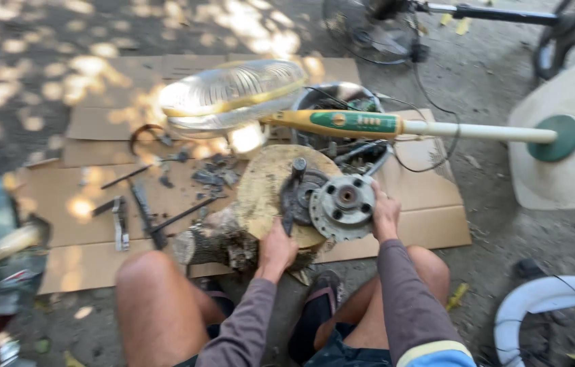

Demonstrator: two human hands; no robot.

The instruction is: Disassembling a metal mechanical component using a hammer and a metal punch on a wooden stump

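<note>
A round grey metal motor housing [344,204] with a centre hole stands on edge on a cut log stump [260,197]. My right hand [385,214] grips its right rim. My left hand [278,246] rests on the stump's near edge and touches a dark metal part [298,194] just left of the housing.
A stand fan lies across the cardboard [430,224], its clear cage [233,95] left, green and cream pole [396,126] and round base [563,136] right. A metal bowl of parts [349,92] sits behind the stump. Tools [145,211] lie scattered left. Another fan [376,30] stands behind.
</note>
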